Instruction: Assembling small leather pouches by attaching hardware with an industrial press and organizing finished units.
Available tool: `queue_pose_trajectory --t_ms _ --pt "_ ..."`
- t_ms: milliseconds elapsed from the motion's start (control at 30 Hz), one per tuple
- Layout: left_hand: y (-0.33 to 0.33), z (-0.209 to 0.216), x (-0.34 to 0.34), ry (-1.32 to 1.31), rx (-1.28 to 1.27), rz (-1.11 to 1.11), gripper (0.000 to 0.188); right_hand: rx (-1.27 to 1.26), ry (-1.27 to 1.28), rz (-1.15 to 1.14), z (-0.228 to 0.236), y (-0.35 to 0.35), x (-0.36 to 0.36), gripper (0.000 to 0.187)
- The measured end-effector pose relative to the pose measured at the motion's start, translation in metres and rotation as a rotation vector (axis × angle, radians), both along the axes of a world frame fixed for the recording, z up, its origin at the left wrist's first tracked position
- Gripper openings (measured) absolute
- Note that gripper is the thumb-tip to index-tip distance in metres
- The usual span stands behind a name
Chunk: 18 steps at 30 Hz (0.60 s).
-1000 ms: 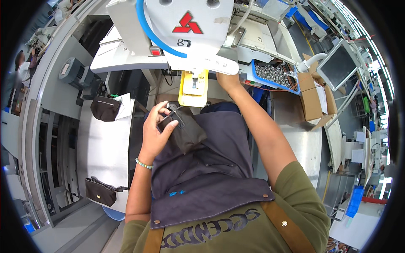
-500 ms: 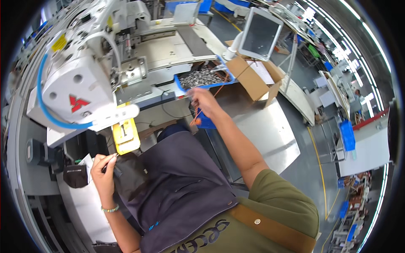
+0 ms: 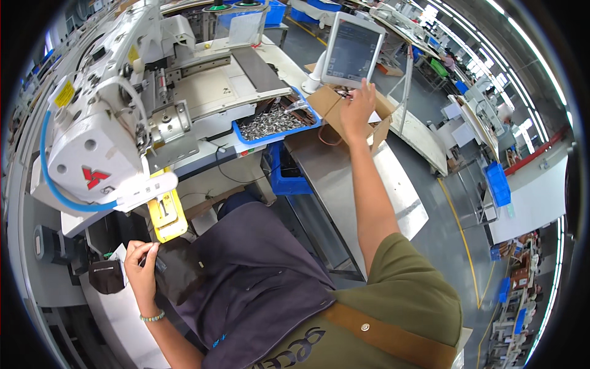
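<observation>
My left hand [image 3: 141, 264] pinches the upper edge of a black fabric piece [image 3: 179, 273] between thumb and fingers, close to my lap. This piece looks like a small pouch or a cap part; its exact kind is unclear. At the far right, my right hand [image 3: 357, 114] is raised in front of a white-framed screen [image 3: 353, 52]. Its fingertips reach the screen's lower edge. A small dark object [image 3: 345, 95] shows at the thumb side of that hand, too small to name. Just beneath is an open cardboard box [image 3: 326, 106], with an orange-brown cord hanging beside it.
A white sewing machine head [image 3: 92, 147] with a blue hose stands at the left. A yellow tray [image 3: 167, 215] sits below it. The blue tray [image 3: 246, 139] holds many small metal pieces. Another black fabric piece [image 3: 106, 277] lies on the white surface at left. A metal tabletop [image 3: 369, 197] extends right.
My right hand has moved up and right, from beside the blue tray to the screen. The orange cord no longer hangs below that hand. My left hand keeps its pinch on the black fabric piece.
</observation>
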<state>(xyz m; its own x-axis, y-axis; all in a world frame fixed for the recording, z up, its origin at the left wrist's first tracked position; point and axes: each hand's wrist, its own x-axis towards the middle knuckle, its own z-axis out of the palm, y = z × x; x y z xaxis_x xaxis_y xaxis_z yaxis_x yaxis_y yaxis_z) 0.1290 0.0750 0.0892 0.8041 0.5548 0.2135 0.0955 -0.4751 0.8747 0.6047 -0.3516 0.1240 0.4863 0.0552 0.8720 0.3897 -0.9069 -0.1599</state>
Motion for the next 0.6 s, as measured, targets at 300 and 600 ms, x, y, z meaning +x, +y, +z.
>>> queue_pose_trajectory --t_ms 300,600 --pt "0.001 0.007 0.000 0.034 0.056 -0.098 0.009 -0.015 0.021 -0.062 -0.005 -0.001 0.010 0.007" --pt "-0.001 0.018 -0.008 0.127 -0.005 -0.042 0.015 -0.040 -0.108 0.060 -0.014 0.002 0.014 0.025"
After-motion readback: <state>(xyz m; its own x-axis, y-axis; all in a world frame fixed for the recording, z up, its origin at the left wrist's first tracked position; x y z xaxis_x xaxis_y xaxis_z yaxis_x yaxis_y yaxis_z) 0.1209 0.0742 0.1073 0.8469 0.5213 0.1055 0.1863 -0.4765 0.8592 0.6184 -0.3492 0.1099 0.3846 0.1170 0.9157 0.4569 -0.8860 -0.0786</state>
